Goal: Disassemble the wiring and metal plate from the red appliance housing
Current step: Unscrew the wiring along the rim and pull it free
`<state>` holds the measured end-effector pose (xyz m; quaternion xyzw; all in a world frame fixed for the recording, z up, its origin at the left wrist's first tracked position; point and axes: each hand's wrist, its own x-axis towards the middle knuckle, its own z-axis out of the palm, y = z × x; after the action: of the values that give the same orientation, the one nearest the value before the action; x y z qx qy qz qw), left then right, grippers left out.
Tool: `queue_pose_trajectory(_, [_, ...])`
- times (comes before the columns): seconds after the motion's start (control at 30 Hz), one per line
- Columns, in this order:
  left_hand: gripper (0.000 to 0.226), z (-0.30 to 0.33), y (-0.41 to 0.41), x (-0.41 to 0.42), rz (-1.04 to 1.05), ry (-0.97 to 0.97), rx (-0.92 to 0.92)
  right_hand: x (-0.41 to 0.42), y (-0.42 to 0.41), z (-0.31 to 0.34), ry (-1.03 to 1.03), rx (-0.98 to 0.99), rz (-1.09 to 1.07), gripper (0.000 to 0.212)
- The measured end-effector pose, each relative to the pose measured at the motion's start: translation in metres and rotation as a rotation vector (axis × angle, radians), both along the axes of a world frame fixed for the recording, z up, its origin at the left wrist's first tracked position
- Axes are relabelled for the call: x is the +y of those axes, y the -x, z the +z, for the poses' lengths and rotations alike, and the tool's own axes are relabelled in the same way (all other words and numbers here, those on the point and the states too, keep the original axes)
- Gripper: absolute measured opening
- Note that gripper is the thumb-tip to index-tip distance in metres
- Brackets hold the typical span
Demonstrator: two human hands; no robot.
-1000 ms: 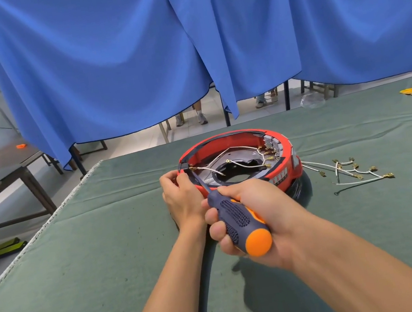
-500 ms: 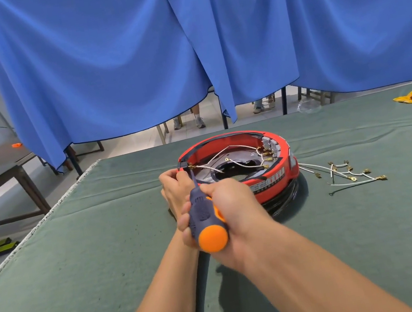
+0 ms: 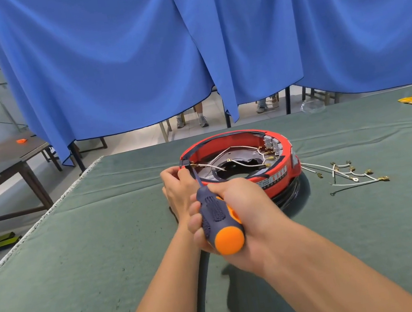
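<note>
The red housing [image 3: 239,166] sits at the frame's centre on the green table cloth [image 3: 80,258], just beyond both hands. The left hand [image 3: 179,187] grips its near-left rim. The right hand [image 3: 238,210] clenches the screwdriver [image 3: 216,216], shaft angled up toward that rim. Loose wires [image 3: 349,172] lie to the housing's right.

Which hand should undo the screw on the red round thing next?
Probably the right hand: it grips the orange-and-dark-blue screwdriver, tip at the red round housing's left rim. The left hand steadies that rim.
</note>
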<state>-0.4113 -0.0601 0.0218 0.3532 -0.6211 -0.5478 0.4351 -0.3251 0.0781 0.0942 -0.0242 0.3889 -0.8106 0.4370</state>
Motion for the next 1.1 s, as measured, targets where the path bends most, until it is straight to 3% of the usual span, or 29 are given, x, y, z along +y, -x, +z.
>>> queue_pose_trajectory(0.13, [0.008, 0.0, -0.003, 0.001, -0.023, 0.027, 0.017, 0.007, 0.005, -0.003, 0.017, -0.024, 0.095, 0.017])
queue_pose_trajectory(1.1, [0.006, 0.0, -0.01, 0.006, -0.077, 0.095, 0.057, 0.015, 0.038, -0.003, -0.164, 0.048, 0.15, 0.032])
